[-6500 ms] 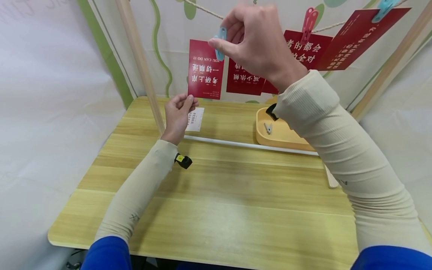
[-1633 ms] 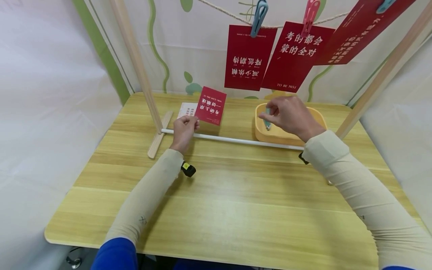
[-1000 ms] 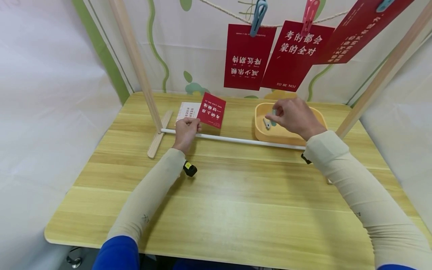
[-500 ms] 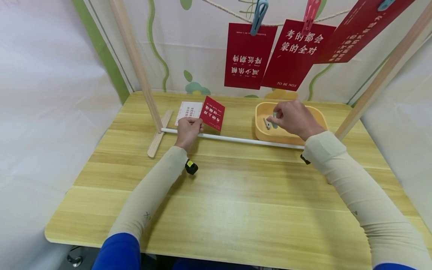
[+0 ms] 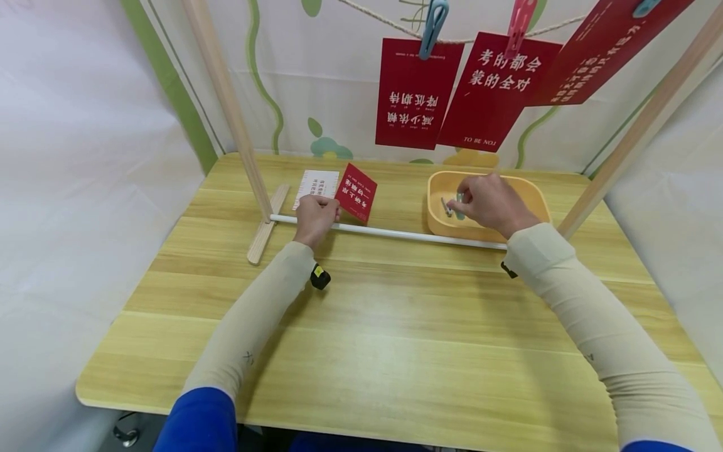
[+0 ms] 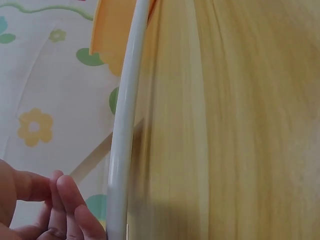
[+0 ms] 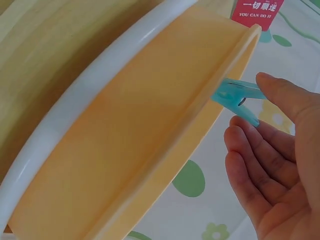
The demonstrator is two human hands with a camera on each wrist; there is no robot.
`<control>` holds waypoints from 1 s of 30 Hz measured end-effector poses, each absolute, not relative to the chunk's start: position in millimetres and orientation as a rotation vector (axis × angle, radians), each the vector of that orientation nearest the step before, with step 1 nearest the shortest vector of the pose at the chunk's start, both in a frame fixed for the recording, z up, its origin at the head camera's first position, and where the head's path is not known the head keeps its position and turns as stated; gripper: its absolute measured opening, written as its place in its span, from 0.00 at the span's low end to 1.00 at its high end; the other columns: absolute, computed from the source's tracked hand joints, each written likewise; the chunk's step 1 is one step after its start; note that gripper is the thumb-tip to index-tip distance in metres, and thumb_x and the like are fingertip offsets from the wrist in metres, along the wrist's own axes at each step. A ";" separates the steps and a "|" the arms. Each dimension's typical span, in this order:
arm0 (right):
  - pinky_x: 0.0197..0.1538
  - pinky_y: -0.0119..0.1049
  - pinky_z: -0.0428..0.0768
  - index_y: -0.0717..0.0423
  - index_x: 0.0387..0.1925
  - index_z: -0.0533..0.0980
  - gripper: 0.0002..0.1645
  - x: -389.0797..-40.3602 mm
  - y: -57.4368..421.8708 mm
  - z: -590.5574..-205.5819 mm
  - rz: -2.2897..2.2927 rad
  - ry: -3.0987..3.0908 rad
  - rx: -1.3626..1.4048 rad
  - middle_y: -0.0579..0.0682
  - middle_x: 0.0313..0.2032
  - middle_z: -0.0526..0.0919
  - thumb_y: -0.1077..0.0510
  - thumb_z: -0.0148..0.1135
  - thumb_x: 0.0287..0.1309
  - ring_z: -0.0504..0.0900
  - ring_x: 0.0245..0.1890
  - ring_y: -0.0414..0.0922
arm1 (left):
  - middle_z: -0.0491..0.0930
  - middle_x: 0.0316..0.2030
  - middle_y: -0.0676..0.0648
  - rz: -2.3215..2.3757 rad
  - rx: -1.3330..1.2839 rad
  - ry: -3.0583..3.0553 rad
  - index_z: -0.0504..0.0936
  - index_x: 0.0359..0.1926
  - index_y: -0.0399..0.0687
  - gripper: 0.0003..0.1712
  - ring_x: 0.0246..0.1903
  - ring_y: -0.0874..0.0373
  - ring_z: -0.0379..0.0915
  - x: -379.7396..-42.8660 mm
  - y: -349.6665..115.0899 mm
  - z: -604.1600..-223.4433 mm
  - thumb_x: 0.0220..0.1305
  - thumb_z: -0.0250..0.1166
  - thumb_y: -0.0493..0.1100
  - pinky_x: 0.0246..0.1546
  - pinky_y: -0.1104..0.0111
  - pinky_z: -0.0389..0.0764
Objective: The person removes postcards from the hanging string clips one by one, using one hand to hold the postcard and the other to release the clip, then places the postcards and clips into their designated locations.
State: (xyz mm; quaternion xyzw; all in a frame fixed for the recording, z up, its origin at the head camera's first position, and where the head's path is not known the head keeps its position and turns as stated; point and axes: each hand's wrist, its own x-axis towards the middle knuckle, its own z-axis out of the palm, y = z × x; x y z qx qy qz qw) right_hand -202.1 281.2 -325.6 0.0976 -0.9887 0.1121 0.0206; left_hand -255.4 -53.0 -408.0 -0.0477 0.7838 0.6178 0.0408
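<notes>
My left hand [image 5: 316, 220] pinches the corner of a small red card [image 5: 356, 193] with white Chinese characters, tilted above the back left of the table. In the right wrist view the card's red end [image 7: 257, 12] shows beyond the tray. My right hand [image 5: 494, 202] is over a yellow-orange tray [image 5: 536, 199], holding a light-blue clothespin [image 7: 237, 95] by its handles between thumb and fingers. A second, greyish clothespin [image 5: 447, 207] lies in the tray. Under the left fingers' side, a white printed card [image 5: 316, 185] lies on the table.
Overhead, a rope [image 5: 390, 25] carries red cards held by a blue clothespin [image 5: 433, 30], a pink clothespin [image 5: 519, 26] and another blue one [image 5: 646, 7]. Wooden posts [image 5: 228, 107] stand at both sides. A white rod [image 5: 390, 233] crosses low in front of the tray.
Both hands have come down from the rope, the left with the red card, the right with a blue clothespin. Lately the card has tipped lower and the clothespin has shifted right and lower over the tray.
</notes>
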 end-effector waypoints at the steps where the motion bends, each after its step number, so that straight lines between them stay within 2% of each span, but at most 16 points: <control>1: 0.35 0.40 0.84 0.57 0.41 0.82 0.22 -202.5 281.4 -326.5 0.349 -3.066 0.303 0.52 0.32 0.86 0.43 0.66 0.58 0.81 0.27 0.44 | 0.86 0.36 0.41 1.859 -0.135 2.432 0.86 0.39 0.41 0.12 0.36 0.50 0.84 -255.7 -53.0 -408.1 0.66 0.58 0.42 0.32 0.66 0.83; 3: 0.34 0.39 0.83 0.57 0.41 0.82 0.22 -203.0 282.0 -328.1 0.350 -3.067 0.301 0.52 0.31 0.86 0.42 0.66 0.58 0.80 0.26 0.44 | 0.86 0.35 0.42 1.785 -0.099 2.510 0.87 0.37 0.42 0.12 0.35 0.51 0.83 -256.4 -53.1 -408.3 0.66 0.58 0.42 0.26 0.69 0.80; 6: 0.33 0.37 0.81 0.56 0.39 0.82 0.21 -203.4 282.5 -329.6 0.335 -3.062 0.304 0.51 0.30 0.85 0.42 0.66 0.57 0.79 0.26 0.45 | 0.87 0.32 0.44 1.659 -0.040 2.636 0.88 0.34 0.43 0.13 0.33 0.53 0.82 -256.9 -53.6 -407.2 0.64 0.58 0.43 0.24 0.70 0.77; 14: 0.32 0.36 0.79 0.58 0.38 0.82 0.19 -203.6 283.6 -331.3 0.325 -3.062 0.297 0.52 0.29 0.85 0.46 0.68 0.57 0.77 0.25 0.45 | 0.86 0.30 0.45 1.444 0.083 2.793 0.87 0.31 0.42 0.11 0.30 0.52 0.80 -260.2 -54.0 -406.0 0.61 0.60 0.42 0.41 0.61 0.81; 20: 0.32 0.37 0.79 0.58 0.35 0.82 0.18 -205.4 285.7 -334.2 0.304 -3.082 0.307 0.52 0.29 0.85 0.46 0.67 0.58 0.78 0.25 0.45 | 0.85 0.32 0.45 1.354 0.126 2.861 0.84 0.28 0.43 0.10 0.34 0.52 0.79 -261.4 -53.8 -408.0 0.62 0.62 0.43 0.49 0.57 0.80; 30: 0.32 0.39 0.81 0.60 0.35 0.82 0.18 -205.4 290.8 -338.8 0.290 -3.131 0.273 0.54 0.29 0.86 0.48 0.68 0.57 0.80 0.24 0.44 | 0.82 0.27 0.46 1.203 0.170 2.942 0.78 0.21 0.44 0.16 0.31 0.52 0.76 -266.4 -52.4 -412.1 0.64 0.63 0.45 0.37 0.62 0.79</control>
